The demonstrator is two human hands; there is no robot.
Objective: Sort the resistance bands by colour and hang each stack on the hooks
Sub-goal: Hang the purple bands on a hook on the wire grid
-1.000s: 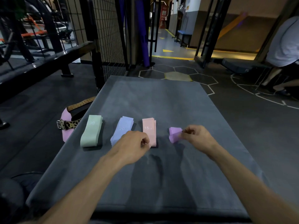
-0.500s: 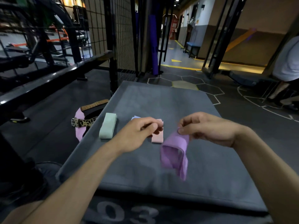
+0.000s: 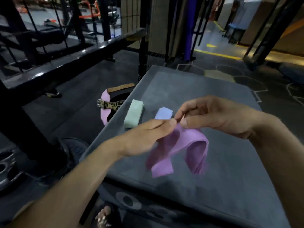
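Purple fabric resistance band (image 3: 181,148) hangs above the grey padded platform's (image 3: 213,186) near edge, pinched at its top by left hand (image 3: 148,137) and right hand (image 3: 213,116), likely to unfold it for hanging.

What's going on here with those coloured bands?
A person is sorting resistance bands on a grey mat. Both hands pinch a purple band above the mat, the left hand and right hand meeting at its top while its loops hang down. A green stack and a blue stack lie on the mat behind. Nothing is hung yet.
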